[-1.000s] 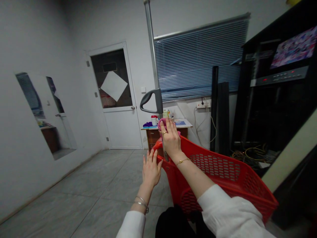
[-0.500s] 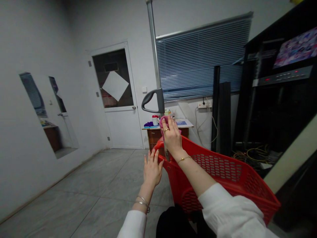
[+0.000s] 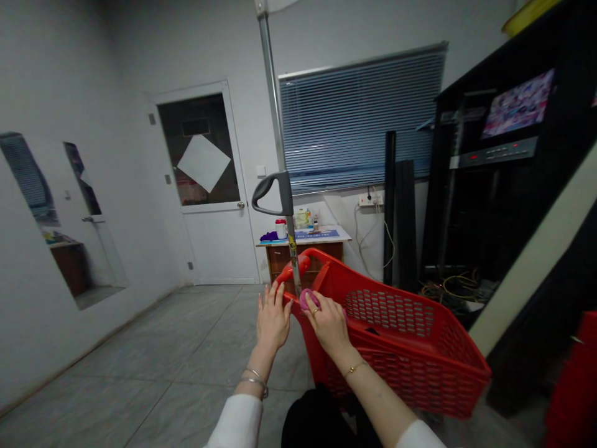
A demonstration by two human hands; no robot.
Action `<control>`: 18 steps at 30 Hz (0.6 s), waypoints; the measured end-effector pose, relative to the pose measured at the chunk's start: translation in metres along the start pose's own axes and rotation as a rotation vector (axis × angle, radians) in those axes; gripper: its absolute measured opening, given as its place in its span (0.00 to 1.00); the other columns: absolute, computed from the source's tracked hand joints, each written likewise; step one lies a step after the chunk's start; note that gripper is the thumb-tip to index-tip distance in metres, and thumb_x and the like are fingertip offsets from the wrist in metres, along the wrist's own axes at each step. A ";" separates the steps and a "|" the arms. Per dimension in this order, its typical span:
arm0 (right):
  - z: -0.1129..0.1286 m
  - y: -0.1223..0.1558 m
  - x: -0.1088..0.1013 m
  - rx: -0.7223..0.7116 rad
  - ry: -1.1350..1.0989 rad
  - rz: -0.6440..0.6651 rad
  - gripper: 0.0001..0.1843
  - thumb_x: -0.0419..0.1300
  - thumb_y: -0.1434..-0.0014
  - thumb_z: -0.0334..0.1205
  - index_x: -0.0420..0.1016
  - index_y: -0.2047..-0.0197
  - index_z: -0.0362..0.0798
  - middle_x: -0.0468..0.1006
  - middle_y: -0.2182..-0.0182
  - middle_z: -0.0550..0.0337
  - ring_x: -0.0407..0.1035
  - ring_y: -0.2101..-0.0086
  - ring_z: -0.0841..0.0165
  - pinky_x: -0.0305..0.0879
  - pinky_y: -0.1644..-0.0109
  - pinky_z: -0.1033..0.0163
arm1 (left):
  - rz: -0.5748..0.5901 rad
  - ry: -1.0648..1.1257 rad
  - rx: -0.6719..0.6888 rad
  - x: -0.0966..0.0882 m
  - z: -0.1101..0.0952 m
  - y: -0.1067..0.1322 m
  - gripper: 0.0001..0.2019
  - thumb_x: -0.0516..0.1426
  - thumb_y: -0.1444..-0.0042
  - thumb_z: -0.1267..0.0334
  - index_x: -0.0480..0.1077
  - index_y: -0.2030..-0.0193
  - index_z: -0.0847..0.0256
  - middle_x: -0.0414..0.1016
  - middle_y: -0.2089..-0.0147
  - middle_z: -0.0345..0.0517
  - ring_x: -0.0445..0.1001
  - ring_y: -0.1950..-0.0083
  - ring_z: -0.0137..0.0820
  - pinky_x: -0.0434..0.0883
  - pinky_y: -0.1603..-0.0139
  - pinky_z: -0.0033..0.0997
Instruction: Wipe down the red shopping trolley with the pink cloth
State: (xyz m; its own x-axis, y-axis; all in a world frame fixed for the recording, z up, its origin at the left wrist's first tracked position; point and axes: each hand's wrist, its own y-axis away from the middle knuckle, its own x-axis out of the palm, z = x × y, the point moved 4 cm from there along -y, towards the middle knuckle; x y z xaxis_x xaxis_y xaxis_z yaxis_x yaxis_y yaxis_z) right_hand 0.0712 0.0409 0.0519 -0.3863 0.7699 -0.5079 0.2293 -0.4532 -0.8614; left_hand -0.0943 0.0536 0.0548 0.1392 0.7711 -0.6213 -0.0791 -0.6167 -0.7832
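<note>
A red plastic shopping basket stands tilted in front of me, with a metal pole rising from its near end and a grey handle on the pole. My left hand rests flat against the basket's rim beside the pole, fingers stretched out. My right hand presses a pink cloth against the bottom of the pole at the rim, fingers curled over it.
A white door with a dark pane is ahead. A small wooden table with bottles stands under a blinded window. A black rack with a screen fills the right side. Cables lie on the floor.
My right hand has slid the pink cloth down the pole, from just under the grey handle to the basket's rim. The left hand has stayed on the rim. The view has shifted.
</note>
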 end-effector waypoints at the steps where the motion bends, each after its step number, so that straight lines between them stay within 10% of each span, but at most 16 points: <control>1: -0.009 0.005 0.000 0.031 -0.005 0.025 0.20 0.54 0.33 0.43 0.71 0.39 0.52 0.76 0.48 0.49 0.70 0.55 0.64 0.65 0.54 0.59 | 0.005 -0.008 -0.001 0.000 0.001 0.000 0.25 0.45 0.32 0.56 0.56 0.31 0.61 0.58 0.29 0.56 0.53 0.28 0.51 0.59 0.32 0.62; 7: -0.078 0.047 -0.010 0.228 0.083 0.120 0.17 0.50 0.31 0.42 0.77 0.48 0.49 0.77 0.64 0.54 0.69 0.64 0.67 0.62 0.60 0.63 | 0.021 -0.024 0.005 0.001 0.001 -0.001 0.25 0.46 0.32 0.57 0.58 0.31 0.63 0.57 0.28 0.56 0.53 0.28 0.51 0.58 0.32 0.61; 14: -0.023 0.017 -0.005 0.182 0.136 0.186 0.23 0.53 0.32 0.49 0.66 0.37 0.55 0.77 0.59 0.52 0.67 0.61 0.63 0.59 0.62 0.59 | 0.010 -0.022 0.010 0.004 0.001 -0.005 0.25 0.46 0.32 0.57 0.58 0.31 0.63 0.58 0.29 0.57 0.53 0.28 0.51 0.58 0.32 0.62; 18: -0.035 0.031 -0.008 0.146 0.156 0.232 0.18 0.54 0.32 0.44 0.70 0.41 0.54 0.77 0.59 0.54 0.67 0.61 0.63 0.57 0.62 0.59 | 0.019 -0.050 0.013 -0.001 0.008 -0.005 0.25 0.45 0.32 0.56 0.57 0.30 0.58 0.61 0.30 0.54 0.53 0.28 0.51 0.55 0.32 0.66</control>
State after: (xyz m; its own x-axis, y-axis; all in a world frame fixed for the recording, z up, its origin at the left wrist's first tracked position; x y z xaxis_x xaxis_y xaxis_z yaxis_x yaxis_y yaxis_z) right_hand 0.1125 0.0366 0.0289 -0.1943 0.6930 -0.6943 0.1603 -0.6758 -0.7194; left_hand -0.1020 0.0572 0.0588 0.0876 0.7663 -0.6365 -0.0942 -0.6298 -0.7711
